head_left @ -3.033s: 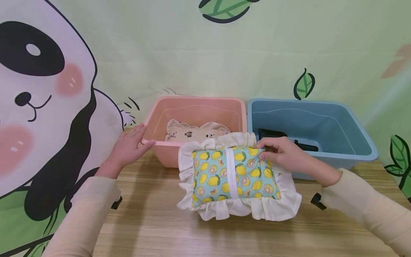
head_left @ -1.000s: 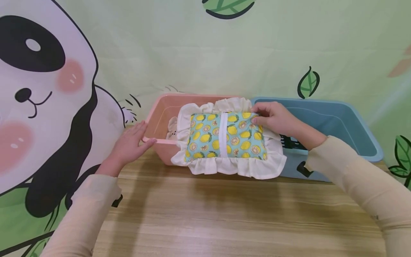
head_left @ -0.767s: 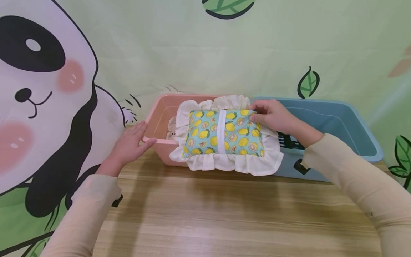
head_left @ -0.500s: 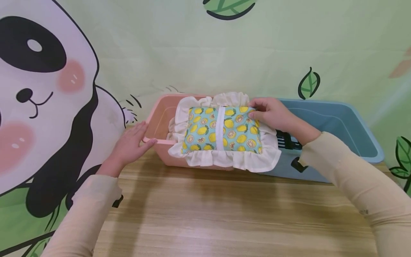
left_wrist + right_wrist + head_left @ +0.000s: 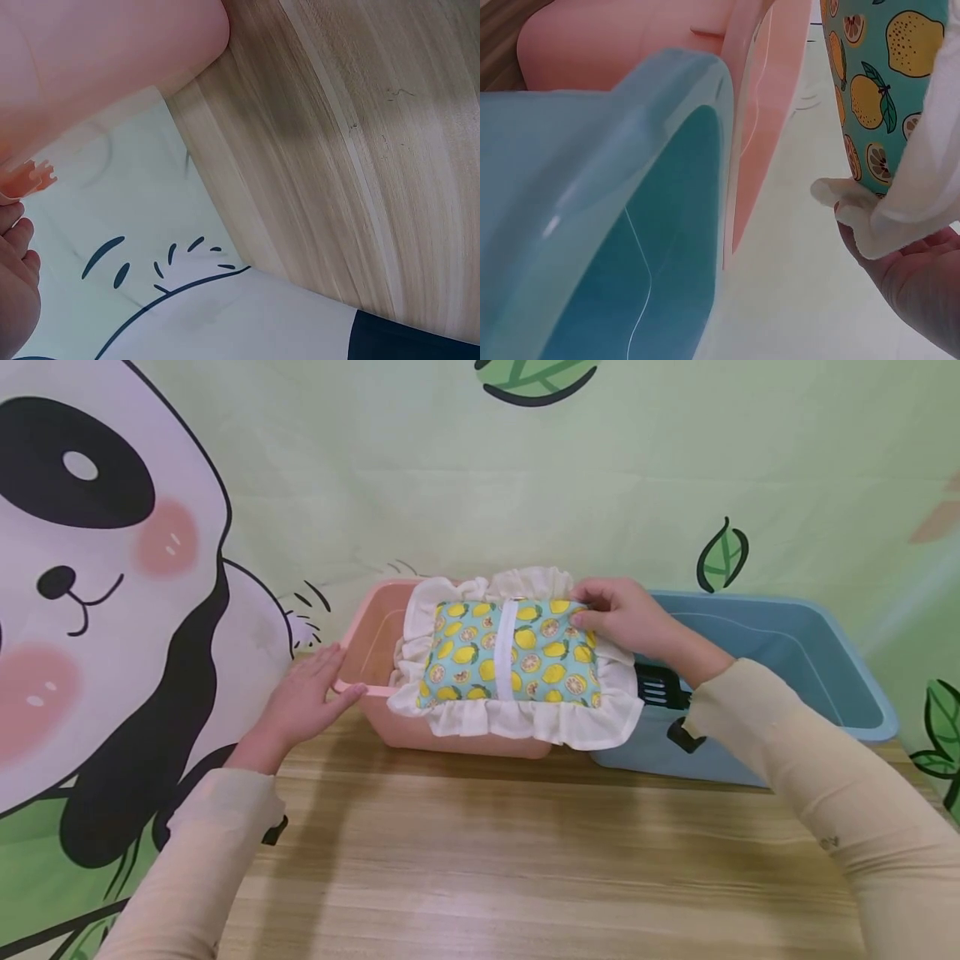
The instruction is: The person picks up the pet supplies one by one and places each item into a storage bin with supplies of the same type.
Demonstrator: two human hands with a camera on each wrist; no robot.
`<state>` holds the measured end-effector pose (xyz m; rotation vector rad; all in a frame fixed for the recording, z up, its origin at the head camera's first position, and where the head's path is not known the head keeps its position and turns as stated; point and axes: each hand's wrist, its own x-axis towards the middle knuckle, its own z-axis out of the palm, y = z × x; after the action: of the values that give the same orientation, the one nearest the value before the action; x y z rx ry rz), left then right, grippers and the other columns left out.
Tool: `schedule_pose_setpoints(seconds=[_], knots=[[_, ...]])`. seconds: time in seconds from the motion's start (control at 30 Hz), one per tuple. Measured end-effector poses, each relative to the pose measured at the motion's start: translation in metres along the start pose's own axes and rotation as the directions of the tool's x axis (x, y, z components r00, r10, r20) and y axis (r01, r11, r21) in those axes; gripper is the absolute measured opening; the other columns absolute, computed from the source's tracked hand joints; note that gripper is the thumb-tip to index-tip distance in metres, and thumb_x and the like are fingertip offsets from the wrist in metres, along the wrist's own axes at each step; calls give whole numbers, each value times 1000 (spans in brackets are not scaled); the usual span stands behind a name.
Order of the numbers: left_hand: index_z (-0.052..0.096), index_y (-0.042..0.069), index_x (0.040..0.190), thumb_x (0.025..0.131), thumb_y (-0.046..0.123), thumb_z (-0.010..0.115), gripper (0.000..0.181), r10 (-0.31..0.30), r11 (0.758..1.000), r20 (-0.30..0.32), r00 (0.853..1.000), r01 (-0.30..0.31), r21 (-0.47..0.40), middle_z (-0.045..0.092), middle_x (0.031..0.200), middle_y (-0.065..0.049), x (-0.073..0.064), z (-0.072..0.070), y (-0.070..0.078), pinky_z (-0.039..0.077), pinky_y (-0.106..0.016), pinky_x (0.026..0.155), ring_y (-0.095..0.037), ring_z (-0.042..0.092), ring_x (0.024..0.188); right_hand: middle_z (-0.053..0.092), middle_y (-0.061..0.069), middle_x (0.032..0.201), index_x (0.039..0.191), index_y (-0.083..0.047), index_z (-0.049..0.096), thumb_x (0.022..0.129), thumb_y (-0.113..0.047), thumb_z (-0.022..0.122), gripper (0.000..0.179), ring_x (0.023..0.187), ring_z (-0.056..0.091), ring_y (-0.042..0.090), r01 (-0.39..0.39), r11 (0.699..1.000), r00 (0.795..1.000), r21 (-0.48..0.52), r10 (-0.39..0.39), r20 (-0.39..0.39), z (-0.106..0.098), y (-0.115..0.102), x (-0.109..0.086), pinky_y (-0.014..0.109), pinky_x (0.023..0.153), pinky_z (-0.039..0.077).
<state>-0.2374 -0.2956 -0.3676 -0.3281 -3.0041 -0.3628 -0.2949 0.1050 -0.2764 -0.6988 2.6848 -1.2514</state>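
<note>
A small pillow (image 5: 517, 652) with a lemon print, a white strip across its middle and a cream ruffled edge is held above the pink bin (image 5: 468, 735). My right hand (image 5: 626, 618) pinches its upper right corner; in the right wrist view the hand (image 5: 922, 285) shows beside the ruffle. My left hand (image 5: 300, 702) rests on the pink bin's left front rim, fingers straight. Inside that bin, a beige ruffled cloth item (image 5: 401, 664) peeks out at the left, mostly hidden by the pillow.
To the right stands a blue bin (image 5: 862, 702), touching or close beside the pink one. A black slotted utensil (image 5: 660, 685) lies in it, partly covered by my right arm. Both bins stand on a wooden table (image 5: 525, 860), before a printed panda cloth (image 5: 450, 510).
My right hand has carried the pillow from over the table, away from me and slightly left, to above the pink bin. The left hand has stayed on the rim.
</note>
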Motion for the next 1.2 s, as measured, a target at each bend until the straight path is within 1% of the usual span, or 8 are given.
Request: schedule_pose_setpoints(seconds=[0.2,0.43,0.6,0.73,0.93,1.2], knots=[[21,1,139,86,57,37,78,-10,1000,1,1000,10,-4,20,146,-17,0,1,-1,16,-49,108,-34,18,134,60,12,97,93,-1,58,87,-8,53,10,83,51,19,5,1000,1000,-3,-5,-2,1,-1,6,25,74,41],[21,0,139,87,56,36,77,11,1000,-4,1000,-11,1,21,145,-20,1,2,-3,15,-49,107,-36,19,133,60,11,94,92,-2,58,88,-10,52,10,82,50,18,14,1000,1000,3,-14,-12,1,-3,14,25,74,40],[21,0,139,87,56,36,78,11,1000,-3,1000,-11,-1,21,145,-20,1,2,-3,16,-49,108,-36,19,133,61,12,97,93,-2,59,88,-9,52,11,80,52,17,30,1000,999,10,-30,-28,2,-5,19,24,72,41],[21,1,140,87,57,36,78,5,1000,1,1000,-5,-5,21,145,-19,1,2,-3,16,-49,108,-36,19,133,60,13,98,93,-1,58,88,-9,52,11,82,51,19,38,999,999,6,-38,-25,5,-6,23,25,73,40],[19,2,140,86,59,35,80,-11,1000,17,1000,11,-10,19,146,-17,2,2,-2,15,-49,108,-35,18,134,59,13,99,94,-1,57,88,-9,52,11,84,49,20,22,1000,1000,5,-22,-19,9,-6,28,26,76,39],[18,4,141,85,60,36,81,-18,1000,21,1000,19,-18,19,146,-18,2,2,-1,15,-51,107,-35,17,134,57,11,100,93,-2,57,88,-10,51,11,87,48,21,-15,1000,1000,16,15,-18,14,-4,35,28,78,39]])
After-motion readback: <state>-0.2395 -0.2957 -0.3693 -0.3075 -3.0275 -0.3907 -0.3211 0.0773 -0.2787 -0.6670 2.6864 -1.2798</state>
